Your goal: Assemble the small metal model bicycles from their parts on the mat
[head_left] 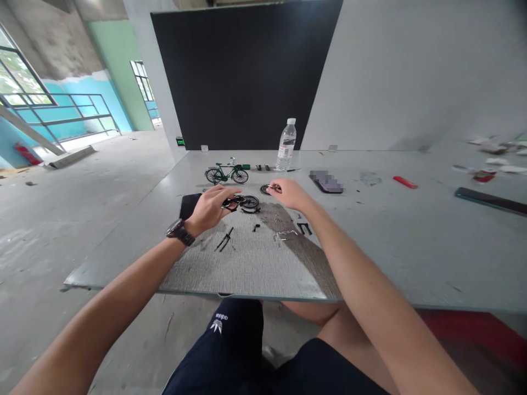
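My left hand (213, 207), with a dark watch on its wrist, is closed on a partly built black model bicycle (231, 202). A spoked wheel (249, 202) sits at the right end of that model. My right hand (287, 193) is pinched at the fingertips over a second small wheel (264, 189). What the fingertips hold is too small to name. Near the hands lie a curved black piece (250, 210), a black fork (224, 240), a small black part (256, 227) and a black U-shaped part (304, 228). Pale clear pieces (287, 235) lie in my right arm's shadow.
A finished green model bicycle (226, 173) stands behind my hands. Beyond are a water bottle (287, 145) and a phone (326, 181). A black flat object (190, 206) lies left of my left hand. A red object (405, 181) rests on the table (395, 236) at right.
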`<state>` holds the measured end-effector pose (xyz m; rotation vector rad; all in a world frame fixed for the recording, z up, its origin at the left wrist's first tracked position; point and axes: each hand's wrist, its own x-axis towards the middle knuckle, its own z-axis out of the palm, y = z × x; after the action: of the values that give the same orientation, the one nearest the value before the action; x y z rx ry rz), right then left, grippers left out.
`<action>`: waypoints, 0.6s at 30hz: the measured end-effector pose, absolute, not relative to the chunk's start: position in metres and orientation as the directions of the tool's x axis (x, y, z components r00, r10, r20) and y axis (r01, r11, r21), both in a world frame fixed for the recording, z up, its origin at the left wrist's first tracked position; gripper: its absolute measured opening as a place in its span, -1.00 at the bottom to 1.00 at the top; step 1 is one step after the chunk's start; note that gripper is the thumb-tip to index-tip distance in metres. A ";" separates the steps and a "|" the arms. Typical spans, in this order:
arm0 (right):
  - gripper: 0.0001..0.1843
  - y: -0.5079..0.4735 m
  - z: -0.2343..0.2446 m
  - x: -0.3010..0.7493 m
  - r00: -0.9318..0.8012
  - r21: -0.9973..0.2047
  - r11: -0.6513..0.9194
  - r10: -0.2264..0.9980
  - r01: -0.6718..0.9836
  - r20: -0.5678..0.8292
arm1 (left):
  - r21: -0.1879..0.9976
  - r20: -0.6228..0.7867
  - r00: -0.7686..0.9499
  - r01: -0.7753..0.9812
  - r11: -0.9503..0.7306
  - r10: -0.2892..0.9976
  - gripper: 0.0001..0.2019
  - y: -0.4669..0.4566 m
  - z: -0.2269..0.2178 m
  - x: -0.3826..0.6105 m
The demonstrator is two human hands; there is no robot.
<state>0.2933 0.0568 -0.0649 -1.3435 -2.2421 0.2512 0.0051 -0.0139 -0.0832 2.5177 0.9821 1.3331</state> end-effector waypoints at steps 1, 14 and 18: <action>-0.77 0.057 -0.065 0.294 -0.372 -0.399 0.482 0.870 0.780 0.323 | 0.398 0.699 0.397 0.476 -0.785 0.595 -0.43 -0.013 -0.083 0.005; -0.76 0.052 -0.059 0.293 -0.381 -0.381 0.446 0.894 0.810 0.236 | -0.127 0.777 0.560 0.587 -0.799 0.288 -0.73 -0.009 -0.079 0.004; -0.75 0.052 -0.056 0.298 -0.359 -0.390 0.425 0.904 0.817 0.233 | -0.174 0.788 0.565 0.586 -0.791 0.245 -0.76 -0.010 -0.077 0.004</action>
<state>0.2976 0.0521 -0.0562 -1.4632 -2.2738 0.2889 0.0043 -0.0098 -0.0771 3.1395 0.8855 1.4570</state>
